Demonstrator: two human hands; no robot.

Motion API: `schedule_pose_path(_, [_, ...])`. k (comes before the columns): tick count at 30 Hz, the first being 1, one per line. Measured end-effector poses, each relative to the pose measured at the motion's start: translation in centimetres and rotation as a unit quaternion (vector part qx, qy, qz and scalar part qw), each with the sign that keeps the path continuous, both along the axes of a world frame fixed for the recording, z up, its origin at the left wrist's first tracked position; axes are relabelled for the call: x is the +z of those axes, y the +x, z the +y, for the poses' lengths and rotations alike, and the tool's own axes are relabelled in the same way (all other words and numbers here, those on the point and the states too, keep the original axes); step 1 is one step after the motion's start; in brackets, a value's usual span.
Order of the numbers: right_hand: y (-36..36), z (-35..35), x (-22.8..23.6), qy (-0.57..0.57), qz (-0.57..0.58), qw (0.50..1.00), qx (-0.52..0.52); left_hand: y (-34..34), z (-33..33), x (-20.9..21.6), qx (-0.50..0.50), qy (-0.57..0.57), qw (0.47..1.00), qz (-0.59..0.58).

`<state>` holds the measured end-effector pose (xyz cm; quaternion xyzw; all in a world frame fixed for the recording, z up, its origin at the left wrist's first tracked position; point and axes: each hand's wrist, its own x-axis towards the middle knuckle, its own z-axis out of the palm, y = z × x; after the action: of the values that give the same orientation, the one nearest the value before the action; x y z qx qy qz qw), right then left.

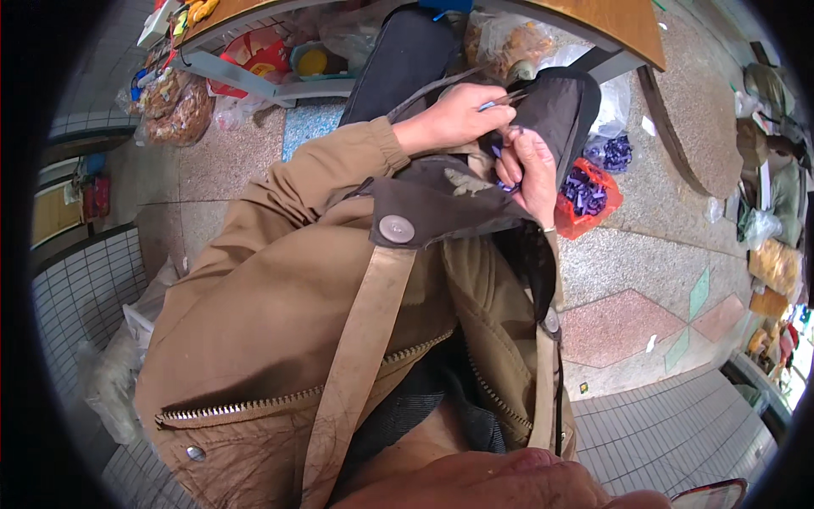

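Both hands meet at about 12 o'clock in the head view, close in front of the person's chest and above the knees. The left hand point(454, 119) is closed around a slim metal tool point(500, 100), which looks like tweezers or small scissors; its long axis runs from about 8 o'clock to 2 o'clock, with the tip toward the right hand. The right hand point(532, 170) is curled, its fingers pinching a small purple piece point(502, 154) against the dark cloth point(555, 106) on the lap. This piece lies just below the tool tip, at about 5 o'clock from the left hand, so the right hand is the nearer one and already touches it. More purple pieces fill a red bag point(587, 193) on the floor, at about 4 o'clock from the right hand and near it. The wooden worktop point(619, 25) stands farther away, toward 1 o'clock.
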<state>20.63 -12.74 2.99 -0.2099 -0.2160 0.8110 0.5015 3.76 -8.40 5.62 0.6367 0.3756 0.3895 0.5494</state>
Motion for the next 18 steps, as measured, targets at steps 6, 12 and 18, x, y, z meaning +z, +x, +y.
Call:
schedule_pose_path(6, [-0.1, -0.5, 0.2, 0.020, -0.015, 1.000, -0.015, -1.5, -0.8, 0.5, -0.139, -0.329, 0.915, -0.186])
schedule_pose_path(12, [-0.6, -0.8, -0.4, 0.019, -0.079, 0.990, -0.117, -1.7, -1.1, -0.3, -0.121, -0.339, 0.906, -0.221])
schedule_pose_path(18, [-2.5, -0.8, -0.9, 0.110, -0.386, 0.869, -0.290, -0.1, -1.4, -0.6, -0.031, -0.213, 0.972, -0.090])
